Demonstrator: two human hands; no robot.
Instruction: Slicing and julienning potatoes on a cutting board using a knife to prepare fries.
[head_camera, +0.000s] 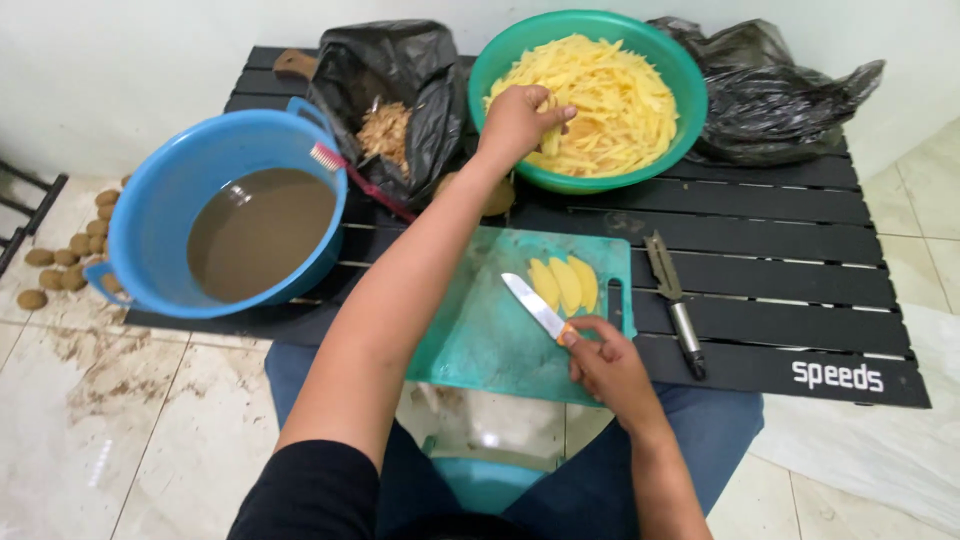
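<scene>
A low black slatted table (780, 240) was seen from above, with the person's blue-trousered knees under its near edge. The left hand (515, 120) was stretched out to the green bowl (680, 130) at the far side, and its fingers were closed around a few of the cut potato strips (610, 100) heaped inside. The right hand (605, 360) was kept at the near edge of the teal cutting board (480, 330) and was wrapped around the orange handle of a small knife (535, 305), whose blade was pointed up and to the left across the board. Just beside the blade, 3 potato slices (565, 283) were laid flat in a fanned row (all pale yellow).

To the right of the board, a peeler (672, 300) with a metal handle was left on the slats. A blue tub (160, 220) of muddy brown water was set at the table's left end, with a red-handled brush (350, 172) rested on its rim. A black bag (400, 90) with peelings in it was placed between tub and bowl, and another black bag (770, 90) behind the bowl. Unpeeled potatoes (60, 260) were scattered on the tiled floor (90, 420) at the left.
</scene>
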